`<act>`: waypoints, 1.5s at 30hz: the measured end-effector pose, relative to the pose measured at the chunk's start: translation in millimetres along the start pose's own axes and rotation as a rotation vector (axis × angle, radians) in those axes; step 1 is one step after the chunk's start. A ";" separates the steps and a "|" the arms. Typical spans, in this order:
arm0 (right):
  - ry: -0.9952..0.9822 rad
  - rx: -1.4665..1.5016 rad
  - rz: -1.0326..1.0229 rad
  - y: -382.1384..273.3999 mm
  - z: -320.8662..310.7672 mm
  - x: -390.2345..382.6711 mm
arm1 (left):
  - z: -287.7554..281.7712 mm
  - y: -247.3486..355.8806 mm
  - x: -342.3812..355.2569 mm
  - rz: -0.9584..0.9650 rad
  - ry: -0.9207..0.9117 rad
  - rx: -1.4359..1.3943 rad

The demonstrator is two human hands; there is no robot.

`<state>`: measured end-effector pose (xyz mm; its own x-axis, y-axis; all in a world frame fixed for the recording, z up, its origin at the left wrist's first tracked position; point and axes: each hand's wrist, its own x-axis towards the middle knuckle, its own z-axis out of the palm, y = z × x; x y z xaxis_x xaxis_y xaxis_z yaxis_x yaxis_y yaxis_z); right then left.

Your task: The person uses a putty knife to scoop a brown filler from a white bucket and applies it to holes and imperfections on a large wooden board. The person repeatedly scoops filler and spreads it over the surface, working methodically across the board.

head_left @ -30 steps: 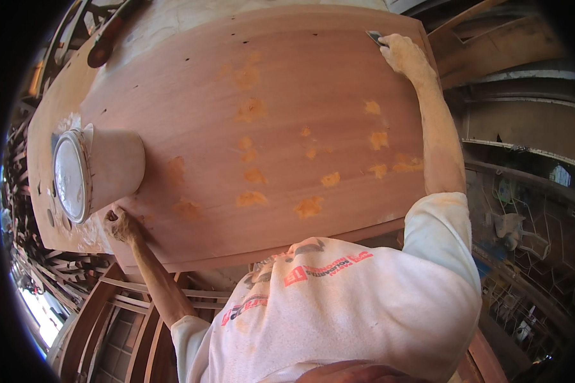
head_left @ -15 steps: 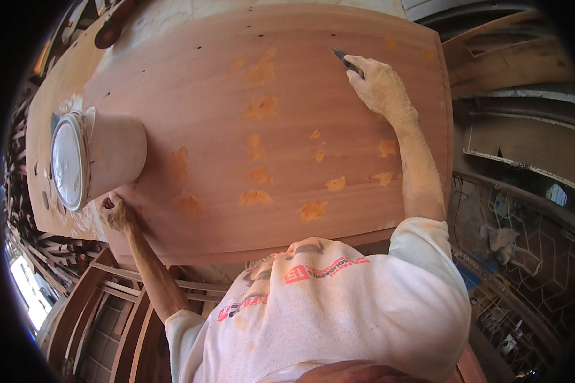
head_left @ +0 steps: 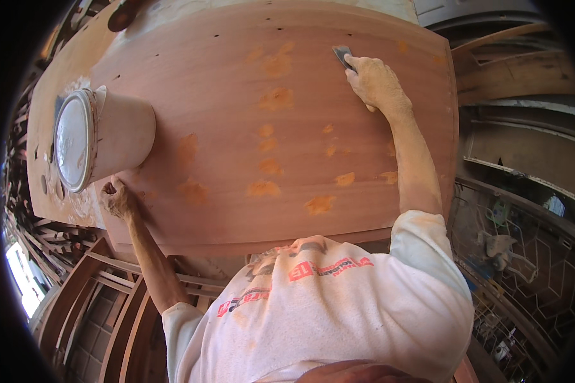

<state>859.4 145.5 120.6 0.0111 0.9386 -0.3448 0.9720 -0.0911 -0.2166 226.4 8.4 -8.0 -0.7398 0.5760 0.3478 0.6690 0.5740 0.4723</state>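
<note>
A broad reddish-brown wooden panel [head_left: 217, 127] lies flat before me, dotted with orange filler patches [head_left: 319, 204]. My right hand [head_left: 380, 86] grips a putty knife [head_left: 342, 57] over the far right part of the panel; its thin blade points away and to the left. At the panel's near left edge rests my left hand [head_left: 117, 198], its fingers curled; whether anything is inside them cannot be made out. Just beyond that hand stands a whitish plastic bucket [head_left: 124, 137], with a pale round top [head_left: 73, 140].
Another lighter wooden board [head_left: 48, 118] lies left, under the bucket's side, with white smears. Curved wooden frames [head_left: 76, 300] stand lower left, and stacked wood pieces [head_left: 19, 172] line the far left. Metal grilles [head_left: 543, 268] and wooden parts [head_left: 524, 73] are at the right.
The putty knife has turned, so more of its blade's flat face shows, and it has shifted slightly left across the panel. My left hand stays by the edge; the whole view has shifted a little.
</note>
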 end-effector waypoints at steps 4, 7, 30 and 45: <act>-0.115 0.103 0.101 -12.5 -15.4 -15.0 | 2.3 -5.0 -1.6 0.060 0.041 -0.058; -0.096 0.071 0.066 -2.0 -3.1 -19.4 | 0.7 2.5 -0.3 0.062 0.035 -0.042; -0.039 1.004 -0.115 -96.4 75.2 -136.4 | -25.3 31.5 -17.1 -0.027 -0.100 -0.370; -0.019 0.978 -0.086 -168.3 96.2 -193.9 | -129.7 98.5 51.3 0.984 -0.040 -0.546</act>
<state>671.0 -53.2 136.1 -0.0629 0.9503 -0.3050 0.3466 -0.2658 -0.8996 244.9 19.0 161.4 0.1018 0.6617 0.7429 0.8315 -0.4665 0.3016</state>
